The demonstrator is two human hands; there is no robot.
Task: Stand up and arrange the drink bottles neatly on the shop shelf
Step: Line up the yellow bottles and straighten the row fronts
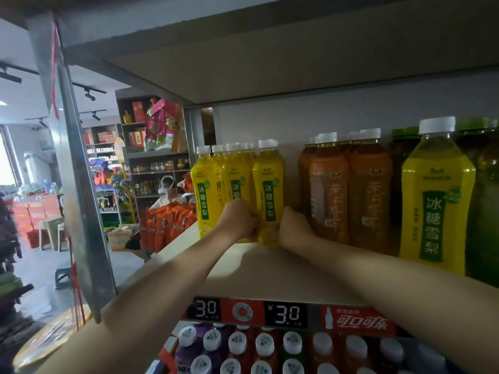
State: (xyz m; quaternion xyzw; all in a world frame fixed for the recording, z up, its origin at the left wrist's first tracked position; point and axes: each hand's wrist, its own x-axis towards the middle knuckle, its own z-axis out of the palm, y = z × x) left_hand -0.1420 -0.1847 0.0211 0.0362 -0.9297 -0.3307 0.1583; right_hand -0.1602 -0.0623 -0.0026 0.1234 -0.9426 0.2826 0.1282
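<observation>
I clamp both hands, left (pixel 239 221) and right (pixel 295 229), low around a yellow bottle (pixel 268 195) standing at the shelf's (pixel 270 273) back, left of the brown bottles (pixel 348 190). My best move, I judge: keep it upright, label forward, snug against its yellow row. Price tags (pixel 286 314) line the front edge; another person (pixel 168 193) sits among shop racks beyond.
</observation>
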